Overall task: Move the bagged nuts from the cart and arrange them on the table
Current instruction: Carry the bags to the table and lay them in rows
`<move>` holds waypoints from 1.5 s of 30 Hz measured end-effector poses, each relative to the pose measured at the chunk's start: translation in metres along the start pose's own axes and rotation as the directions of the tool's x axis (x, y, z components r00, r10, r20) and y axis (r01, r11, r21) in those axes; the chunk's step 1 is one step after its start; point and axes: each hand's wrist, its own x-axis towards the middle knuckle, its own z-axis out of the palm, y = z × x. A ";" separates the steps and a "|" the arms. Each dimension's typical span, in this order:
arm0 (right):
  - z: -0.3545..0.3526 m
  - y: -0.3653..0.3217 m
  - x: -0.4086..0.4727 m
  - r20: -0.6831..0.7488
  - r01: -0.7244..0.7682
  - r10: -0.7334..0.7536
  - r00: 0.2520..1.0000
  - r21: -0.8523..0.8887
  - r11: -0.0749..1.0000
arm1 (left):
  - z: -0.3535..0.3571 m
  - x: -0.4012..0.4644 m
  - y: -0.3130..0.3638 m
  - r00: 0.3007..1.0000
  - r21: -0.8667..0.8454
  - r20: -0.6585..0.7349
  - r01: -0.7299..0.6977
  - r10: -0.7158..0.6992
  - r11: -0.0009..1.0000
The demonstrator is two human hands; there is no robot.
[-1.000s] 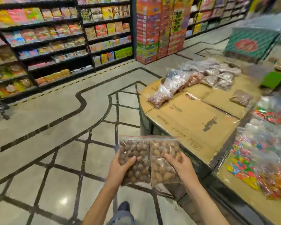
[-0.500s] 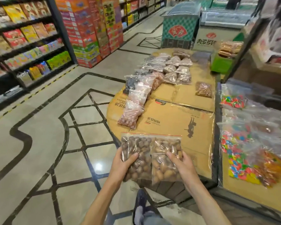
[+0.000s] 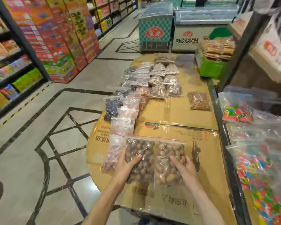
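Floor: we see grey tiles with dark inlaid lines, left of the table.
Shelving: stocked racks and stacked cartons run along the far left.
Table: its top is covered in flattened cardboard.
Freezer chests: two stand beyond the table's far end.
Candy bags: bright sweets in clear bags lie along our right.
Arranged nut bags: rows lie at the table's far left; one bag lies apart to their right.
Dark-nut bag: over the table's near end, our left hand grips it, thumb on top.
Pale-nut bag: touching the dark one, our right hand grips it, thumb on top.
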 end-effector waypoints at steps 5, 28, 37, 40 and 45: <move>0.001 -0.027 0.059 -0.062 -0.006 0.011 0.998 0.078 0.997 | 0.018 0.081 0.028 0.998 0.050 0.047 0.048 -0.050 0.998; -0.026 -0.023 0.185 -0.266 -0.182 0.193 0.944 0.067 0.981 | 0.114 0.335 0.080 0.987 0.626 0.036 -0.143 0.155 0.767; -0.011 -0.050 0.217 -0.155 -0.176 0.187 0.970 0.083 0.981 | 0.101 0.342 0.040 0.959 0.765 0.162 -0.271 0.232 0.585; -0.011 -0.056 0.253 -0.144 -0.108 0.108 0.984 0.009 0.994 | 0.094 0.345 0.039 0.954 0.778 0.196 -0.291 0.225 0.557; 0.005 -0.095 0.309 -0.051 0.000 -0.003 0.999 -0.047 0.999 | 0.089 0.345 0.041 0.937 0.825 0.223 -0.329 0.270 0.460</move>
